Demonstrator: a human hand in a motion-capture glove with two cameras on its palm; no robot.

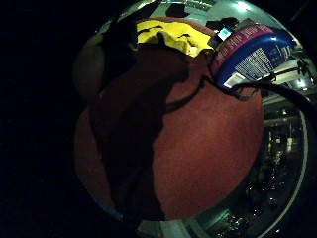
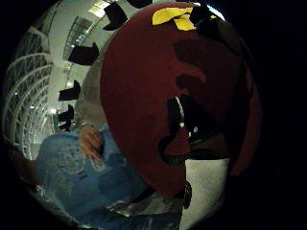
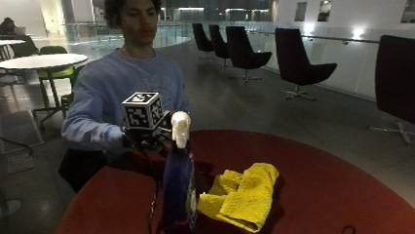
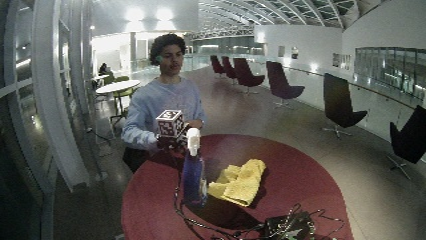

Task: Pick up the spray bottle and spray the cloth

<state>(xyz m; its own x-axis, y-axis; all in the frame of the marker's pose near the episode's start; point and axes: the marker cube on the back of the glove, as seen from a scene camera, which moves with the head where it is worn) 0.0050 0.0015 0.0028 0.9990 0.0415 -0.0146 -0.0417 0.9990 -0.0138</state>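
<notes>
Blue spray bottle (image 3: 178, 187) upright on red worktop (image 3: 324, 185), white nozzle on top. Yellow cloth (image 3: 243, 195) crumpled just beside it. Gloved right hand (image 3: 146, 136) hovers behind bottle's nozzle, above worktop. Fingers hidden, cannot tell whether released or clenched; bottle not visibly gripped.

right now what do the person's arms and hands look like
Both arms are in the long sleeves of a light blue sweatshirt. The right hand wears a black glove; black straps edge the palm views. The other hand is bare.
</notes>
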